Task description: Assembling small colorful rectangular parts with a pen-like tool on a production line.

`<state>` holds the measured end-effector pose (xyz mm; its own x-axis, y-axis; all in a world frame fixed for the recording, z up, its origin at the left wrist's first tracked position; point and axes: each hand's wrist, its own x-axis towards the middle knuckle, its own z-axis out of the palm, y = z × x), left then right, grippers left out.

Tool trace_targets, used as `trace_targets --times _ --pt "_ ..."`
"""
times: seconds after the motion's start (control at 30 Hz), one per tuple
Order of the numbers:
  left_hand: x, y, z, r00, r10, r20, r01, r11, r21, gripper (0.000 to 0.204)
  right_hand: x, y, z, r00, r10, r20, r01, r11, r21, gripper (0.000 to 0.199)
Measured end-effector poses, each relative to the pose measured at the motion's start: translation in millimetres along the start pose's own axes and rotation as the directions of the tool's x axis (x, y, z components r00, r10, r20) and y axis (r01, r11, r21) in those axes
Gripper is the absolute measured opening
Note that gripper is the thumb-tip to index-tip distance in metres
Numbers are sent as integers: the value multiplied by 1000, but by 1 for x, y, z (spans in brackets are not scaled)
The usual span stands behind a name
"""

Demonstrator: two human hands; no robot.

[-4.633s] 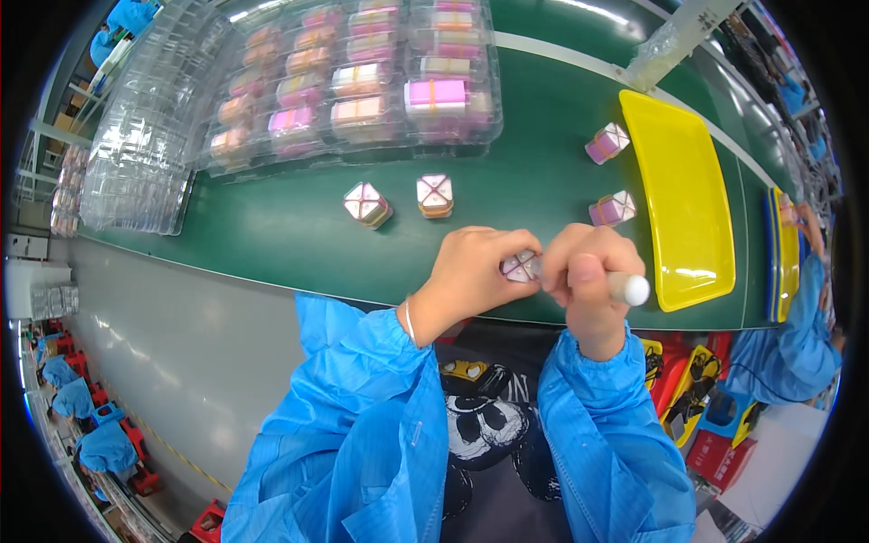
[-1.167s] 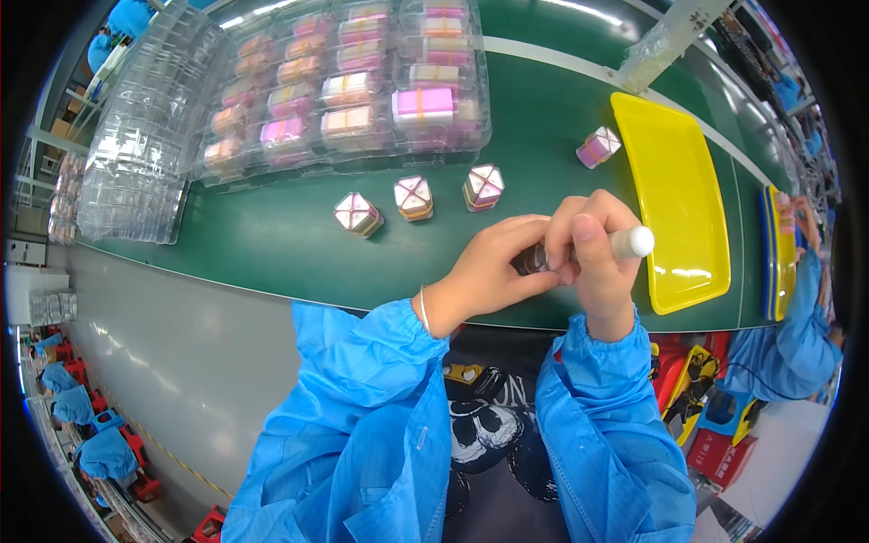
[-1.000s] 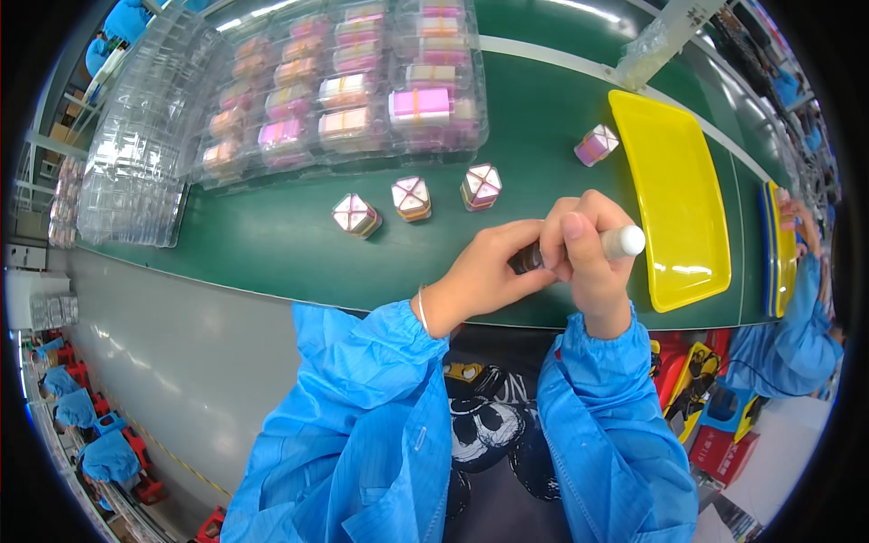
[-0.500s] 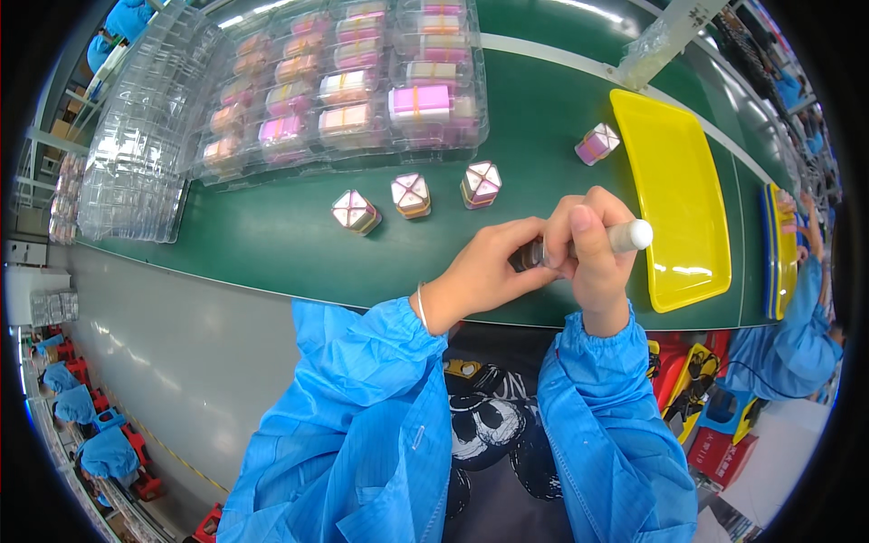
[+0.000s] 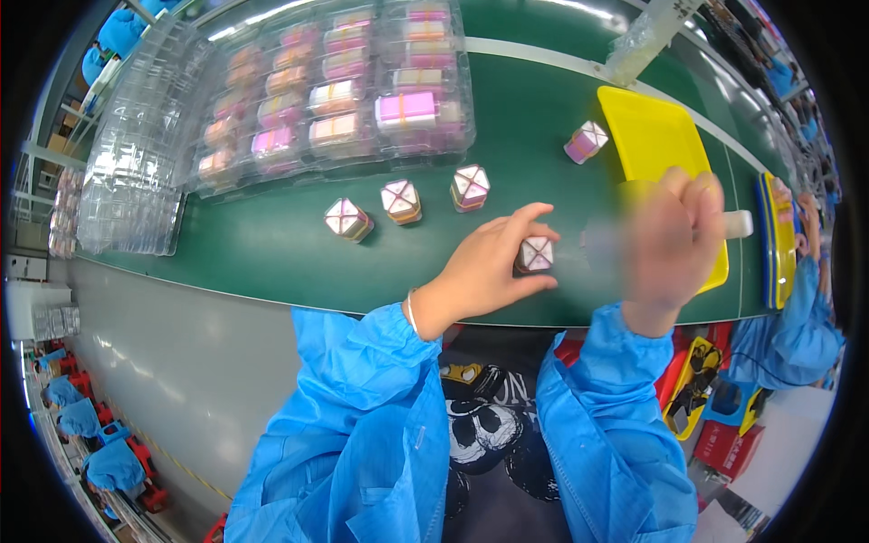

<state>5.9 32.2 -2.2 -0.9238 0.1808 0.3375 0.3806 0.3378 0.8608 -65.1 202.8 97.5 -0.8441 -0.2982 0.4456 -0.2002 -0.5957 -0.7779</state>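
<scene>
My left hand (image 5: pixel 484 271) curls round a small upright block (image 5: pixel 536 254), whose white top bears a dark cross. Its thumb and fingers lie along the sides of the block. Off to the right, over the near part of the yellow tray, my right hand (image 5: pixel 674 240) is smeared by motion. It is closed round a rod-like tool with a white, rounded end (image 5: pixel 739 223); the blur hides its other end. Similar banded blocks stand on the green table: a left one (image 5: pixel 348 220), a middle one (image 5: pixel 401 201), a nearer one (image 5: pixel 471 187) and a pinkish one (image 5: pixel 587 142) beside the tray.
A yellow tray (image 5: pixel 647 136) lies at the right. Clear plastic trays (image 5: pixel 398 154) at the back hold several pink, white and orange banded blocks. Stacked clear trays (image 5: pixel 136 154) stand at the far left. A co-worker's blue sleeve (image 5: pixel 787 326) shows at the right edge.
My right hand has moved right with the tool, away from my left hand. The block in my left hand now shows its crossed top. The view has shifted slightly.
</scene>
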Motion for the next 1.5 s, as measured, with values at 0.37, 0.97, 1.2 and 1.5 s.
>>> trace_targets --times 0.37,0.97,1.2,1.5 --pt "-16 23 -10 769 -580 269 523 329 -786 103 -28 18 -5 656 754 -29 -709 602 -368 32" --pt "-29 34 -39 772 -592 233 577 499 -647 48 -10 25 -10 798 584 -149 -561 631 -536 31" --pt "-32 23 -34 755 -613 232 456 237 -858 41 46 59 -66 982 39 -187 -190 152 -970 37" --pt "-43 17 -30 864 -481 -152 238 655 -717 41 32 46 -42 940 287 -182 -250 224 -942 39"
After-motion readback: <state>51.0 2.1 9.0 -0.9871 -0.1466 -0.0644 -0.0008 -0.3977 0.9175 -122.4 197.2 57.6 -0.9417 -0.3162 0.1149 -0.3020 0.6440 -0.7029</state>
